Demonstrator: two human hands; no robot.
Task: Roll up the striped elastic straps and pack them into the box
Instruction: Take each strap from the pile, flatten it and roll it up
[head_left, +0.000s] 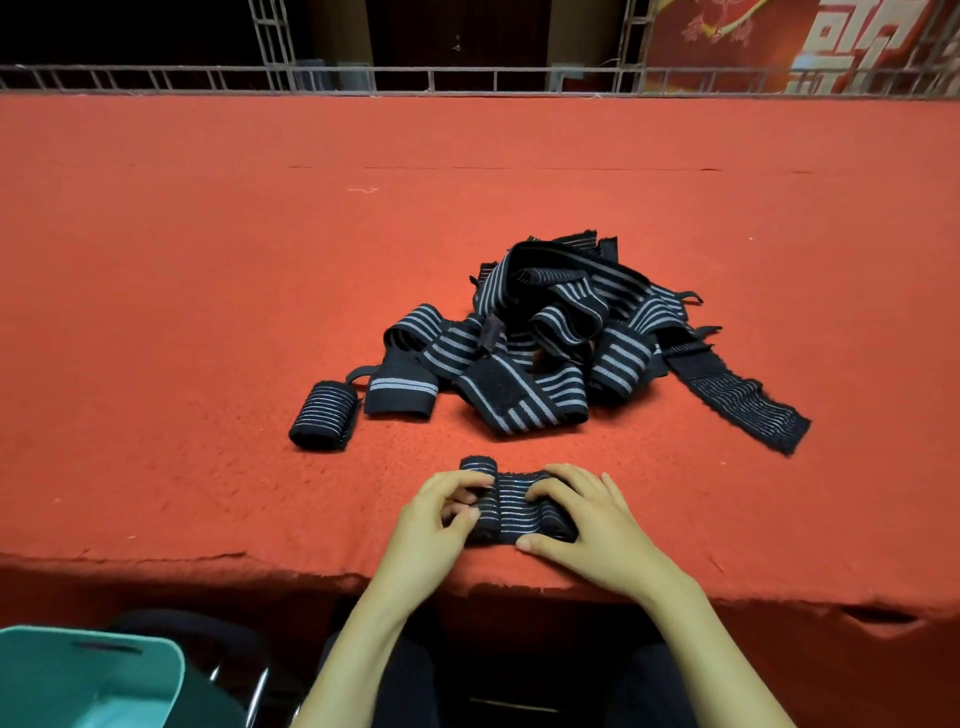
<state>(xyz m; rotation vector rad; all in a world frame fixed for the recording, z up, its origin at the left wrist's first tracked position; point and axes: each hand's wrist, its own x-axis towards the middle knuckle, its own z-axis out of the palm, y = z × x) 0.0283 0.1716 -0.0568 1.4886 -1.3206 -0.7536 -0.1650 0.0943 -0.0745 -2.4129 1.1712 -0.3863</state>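
Note:
A black strap with thin pale stripes (511, 501) lies partly rolled near the table's front edge. My left hand (441, 512) grips its left side with curled fingers, and my right hand (576, 519) curls over its right side, thumb at the near edge. Behind it lies a tangled pile of loose striped straps (550, 338). One finished roll (324, 415) rests left of the pile. A teal box (88, 675) stands below the table at the lower left, its inside mostly out of sight.
The red felt-covered table (208, 260) stretches far back to a metal truss rail (467, 80). One long flat strap (748, 400) trails out to the right of the pile. My dark-clothed legs show under the table edge.

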